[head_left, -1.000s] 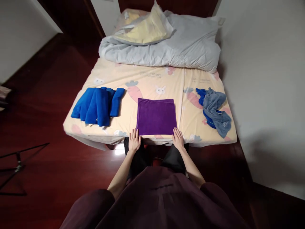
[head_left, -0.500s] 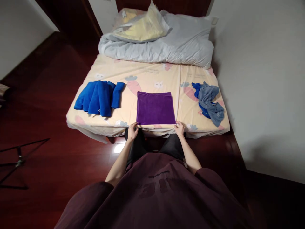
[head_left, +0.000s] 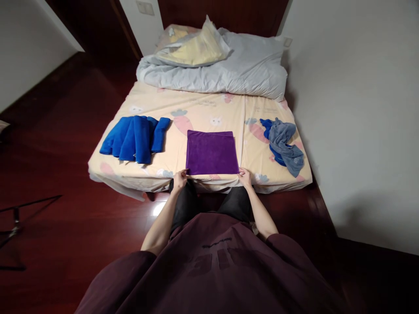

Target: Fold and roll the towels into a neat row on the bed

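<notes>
A purple towel (head_left: 212,152), folded into a rectangle, lies flat near the front edge of the bed (head_left: 203,117). My left hand (head_left: 180,179) pinches its near left corner, fingers closed. At the near right corner, my right hand (head_left: 245,178) pinches the cloth in the same way. Several rolled or folded blue towels (head_left: 135,139) lie side by side to the left. Over on the right, a crumpled grey towel (head_left: 284,141) is heaped together with a blue cloth (head_left: 278,158).
A bunched pale quilt (head_left: 255,65) spans the far end of the bed, with a yellow pillow in a clear cover (head_left: 199,50) on it. A white wall (head_left: 353,109) borders the right side. Thin black stand legs (head_left: 15,231) stand on the floor at left.
The view has tilted up slightly, so things sit a little lower in the picture. Both hands stay at the near corners of the purple towel, which looks the same.
</notes>
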Demonstrator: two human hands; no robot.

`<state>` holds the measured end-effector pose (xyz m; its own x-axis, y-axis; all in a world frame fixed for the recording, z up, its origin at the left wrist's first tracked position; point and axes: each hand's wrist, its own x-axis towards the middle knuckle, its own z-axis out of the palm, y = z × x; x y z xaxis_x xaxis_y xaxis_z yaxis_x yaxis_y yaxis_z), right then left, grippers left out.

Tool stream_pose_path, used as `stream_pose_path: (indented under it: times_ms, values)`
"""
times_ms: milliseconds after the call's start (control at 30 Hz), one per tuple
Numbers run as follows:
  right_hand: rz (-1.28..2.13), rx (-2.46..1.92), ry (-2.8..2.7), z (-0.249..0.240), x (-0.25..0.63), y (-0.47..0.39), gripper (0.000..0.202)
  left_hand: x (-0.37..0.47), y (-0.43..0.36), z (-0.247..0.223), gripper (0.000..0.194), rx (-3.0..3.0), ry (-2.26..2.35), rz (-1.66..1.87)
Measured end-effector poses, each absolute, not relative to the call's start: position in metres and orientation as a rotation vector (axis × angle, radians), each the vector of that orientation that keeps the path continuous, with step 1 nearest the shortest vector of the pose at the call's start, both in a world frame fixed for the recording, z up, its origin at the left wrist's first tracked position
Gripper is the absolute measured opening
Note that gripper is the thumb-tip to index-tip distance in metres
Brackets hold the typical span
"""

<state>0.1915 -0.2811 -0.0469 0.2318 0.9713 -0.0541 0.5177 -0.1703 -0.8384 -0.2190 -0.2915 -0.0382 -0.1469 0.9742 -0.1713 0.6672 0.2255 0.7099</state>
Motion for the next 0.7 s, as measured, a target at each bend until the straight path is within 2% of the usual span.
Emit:
stream_pose_path:
  times_ms: [233,533,700]
  values:
    - [0.849,-1.78,-1.415,-0.051,0.195,-0.28,0.048,-0.227,-0.291,-0.034,0.055,1.45,1.911,0.601]
    - [0.692,-1.75,-1.552,-0.059,0.186,-0.284,0.028,-0.234,-0.29,-0.058,0.026,1.427,1.965,0.939]
    - [0.634,-1.631,-1.483,-0.051,0.18,-0.268,0.018,-0.239,-0.275,-0.061,0.016,1.451,1.77,1.154]
